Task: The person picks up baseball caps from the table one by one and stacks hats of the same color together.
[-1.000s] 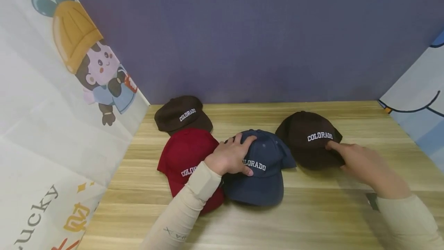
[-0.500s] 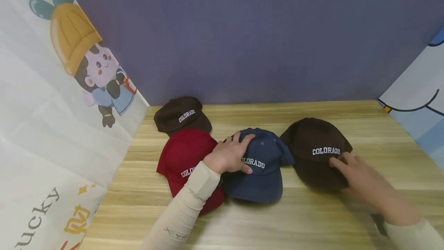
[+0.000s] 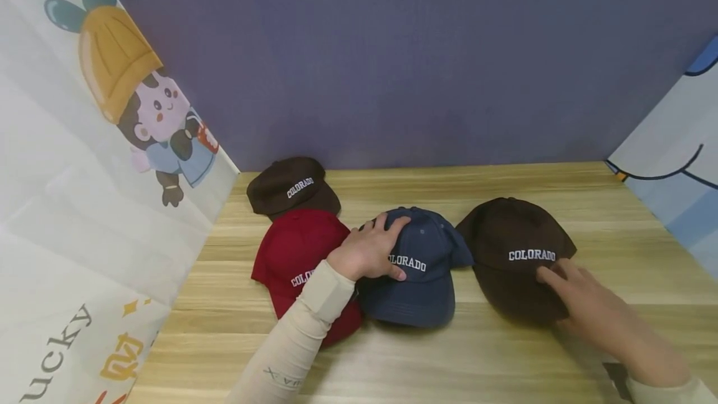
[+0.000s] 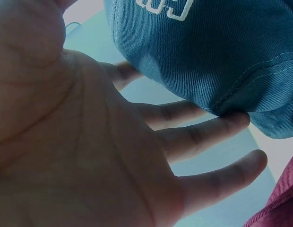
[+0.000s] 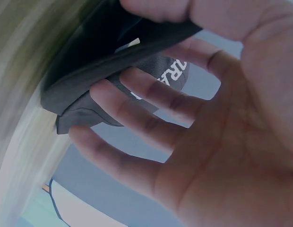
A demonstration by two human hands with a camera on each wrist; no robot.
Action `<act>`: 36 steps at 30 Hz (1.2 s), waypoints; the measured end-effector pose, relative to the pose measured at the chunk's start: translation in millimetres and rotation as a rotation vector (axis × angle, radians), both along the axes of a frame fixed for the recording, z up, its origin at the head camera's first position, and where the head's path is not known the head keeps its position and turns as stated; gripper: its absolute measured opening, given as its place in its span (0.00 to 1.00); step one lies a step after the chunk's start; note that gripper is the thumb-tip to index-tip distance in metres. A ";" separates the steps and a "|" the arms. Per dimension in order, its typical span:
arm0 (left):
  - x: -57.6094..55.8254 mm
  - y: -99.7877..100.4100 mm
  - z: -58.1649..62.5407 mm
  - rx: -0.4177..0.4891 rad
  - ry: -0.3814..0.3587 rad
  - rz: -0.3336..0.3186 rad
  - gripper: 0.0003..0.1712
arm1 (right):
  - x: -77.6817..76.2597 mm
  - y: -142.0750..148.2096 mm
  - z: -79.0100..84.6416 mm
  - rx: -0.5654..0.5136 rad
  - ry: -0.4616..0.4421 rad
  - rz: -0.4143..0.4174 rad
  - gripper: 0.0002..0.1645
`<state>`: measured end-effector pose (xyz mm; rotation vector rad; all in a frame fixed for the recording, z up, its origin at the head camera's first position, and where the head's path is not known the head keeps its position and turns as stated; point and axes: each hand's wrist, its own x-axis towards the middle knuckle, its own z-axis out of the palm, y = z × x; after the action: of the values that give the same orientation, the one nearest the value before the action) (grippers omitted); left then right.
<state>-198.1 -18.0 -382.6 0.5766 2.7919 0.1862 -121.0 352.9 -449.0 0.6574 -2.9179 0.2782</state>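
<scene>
In the head view, a navy blue baseball cap (image 3: 412,267) lettered COLORADO lies mid-table, brim toward me. My left hand (image 3: 364,251) rests on its left side, fingers spread and fairly straight; the left wrist view shows fingertips (image 4: 238,123) against the cap's edge. On the right, my right hand (image 3: 589,304) pinches the brim of a dark brown cap (image 3: 513,235), also lettered COLORADO. In the right wrist view the thumb lies on one side of the brim (image 5: 90,71) and the fingers on the other. The brown cap's back touches or nearly touches the blue one.
A red cap (image 3: 300,242) lies left of the blue one, partly under my left forearm. Behind it sits a second brown cap (image 3: 291,186). A purple-grey panel (image 3: 415,61) closes the table's back; printed white sheets (image 3: 112,235) flank it.
My right hand has drawn the right-hand brown cap toward me and slightly to the right. The left hand stays on the blue cap, which has barely shifted.
</scene>
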 end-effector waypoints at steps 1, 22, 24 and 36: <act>-0.2 -0.3 0.0 0.000 0.000 -0.002 0.62 | 0.5 -0.2 -0.1 -0.002 0.002 0.001 0.51; -0.6 0.9 -1.6 -0.003 -0.003 -0.004 0.63 | 8.1 4.7 1.7 0.032 -0.089 -0.015 0.46; 0.1 0.8 -1.9 -0.012 -0.003 -0.003 0.62 | 8.3 6.5 2.5 0.023 -0.083 0.003 0.44; 0.2 3.2 -2.0 -0.007 0.007 -0.008 0.62 | -59.9 22.0 60.1 -0.189 -0.075 0.063 0.31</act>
<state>-197.9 -14.8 -384.6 0.5875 2.7954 0.1734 -180.9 374.9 -388.9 0.7240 -2.8948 0.5895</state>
